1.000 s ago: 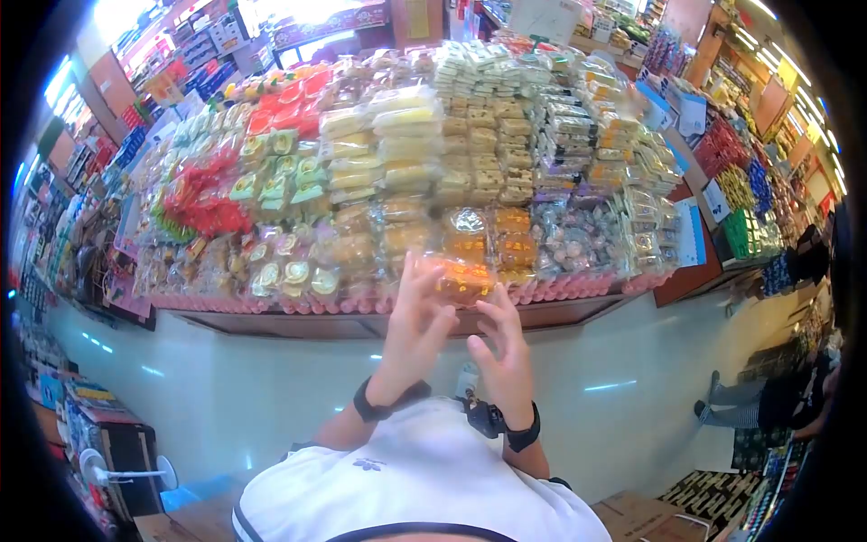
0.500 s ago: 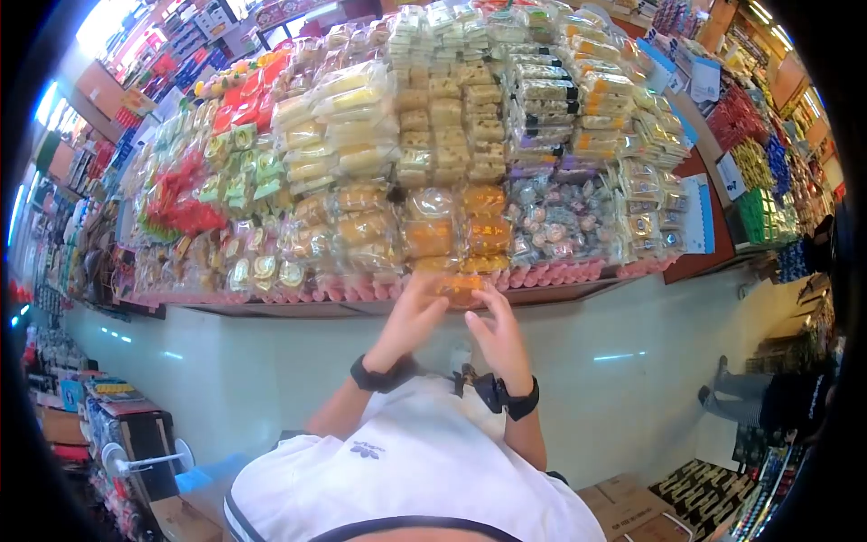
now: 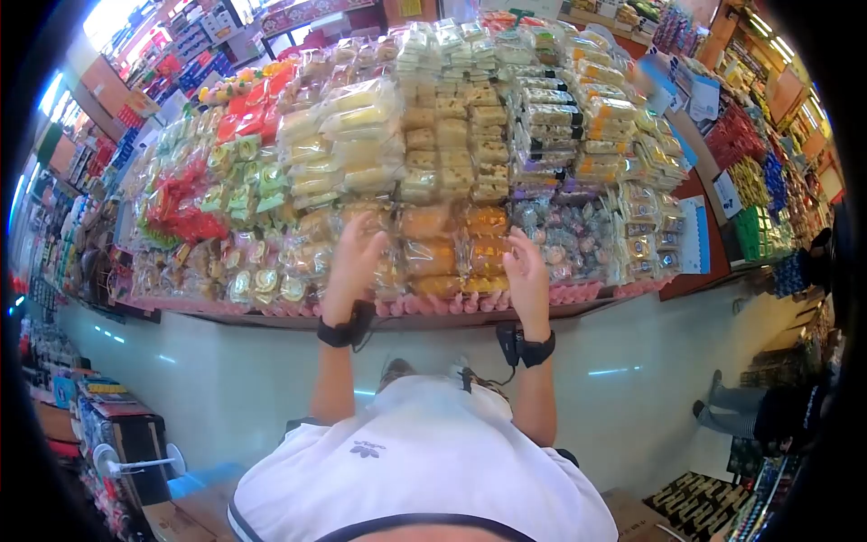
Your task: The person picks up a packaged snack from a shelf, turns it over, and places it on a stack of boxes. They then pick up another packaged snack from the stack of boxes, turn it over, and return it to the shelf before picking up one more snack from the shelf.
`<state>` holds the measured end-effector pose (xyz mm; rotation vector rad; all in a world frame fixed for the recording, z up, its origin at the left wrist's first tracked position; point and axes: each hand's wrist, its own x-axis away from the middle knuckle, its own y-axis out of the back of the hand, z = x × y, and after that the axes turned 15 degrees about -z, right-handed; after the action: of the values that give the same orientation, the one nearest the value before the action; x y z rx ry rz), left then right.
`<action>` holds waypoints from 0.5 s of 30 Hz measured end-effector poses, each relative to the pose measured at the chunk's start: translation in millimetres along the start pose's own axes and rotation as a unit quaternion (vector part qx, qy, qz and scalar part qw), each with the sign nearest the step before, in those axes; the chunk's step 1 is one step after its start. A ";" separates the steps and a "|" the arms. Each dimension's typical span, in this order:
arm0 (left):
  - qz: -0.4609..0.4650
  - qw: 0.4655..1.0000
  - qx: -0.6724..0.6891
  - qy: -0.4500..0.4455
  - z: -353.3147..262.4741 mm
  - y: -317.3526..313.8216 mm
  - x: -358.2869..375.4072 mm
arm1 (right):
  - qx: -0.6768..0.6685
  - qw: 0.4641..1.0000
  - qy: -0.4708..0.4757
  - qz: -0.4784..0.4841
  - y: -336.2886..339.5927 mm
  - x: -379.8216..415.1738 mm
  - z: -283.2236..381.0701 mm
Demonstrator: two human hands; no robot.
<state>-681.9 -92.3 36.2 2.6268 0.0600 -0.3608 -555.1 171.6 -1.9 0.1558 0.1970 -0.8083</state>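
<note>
1 L hand (image 3: 359, 260), 1 R hand (image 3: 527, 275), 2 blk wristbands (image 3: 338, 334)

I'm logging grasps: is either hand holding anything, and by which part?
Nothing is held: the left hand and the right hand are apart over the plastic-wrapped baked goods, both empty.

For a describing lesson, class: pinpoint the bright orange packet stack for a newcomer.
Find the display counter, then the pink trim along its front. Just behind it, left of the right hand, is the stack, brighter than the brown-orange packets to its left.
</note>
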 end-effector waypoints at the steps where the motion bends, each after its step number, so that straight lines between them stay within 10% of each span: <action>1: -0.006 1.000 0.023 0.017 -1.6 1.7 3.9 | -0.011 1.000 -0.010 -0.007 1.7 2.2 -1.1; 15: 0.147 0.972 0.176 -0.048 -46.7 -68.9 19.7 | 0.033 0.978 -0.001 -0.205 128.3 59.5 41.2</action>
<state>-659.0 -10.0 38.9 2.8997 -0.4618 -0.4253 -416.7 208.5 32.3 0.1791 0.2028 -1.2273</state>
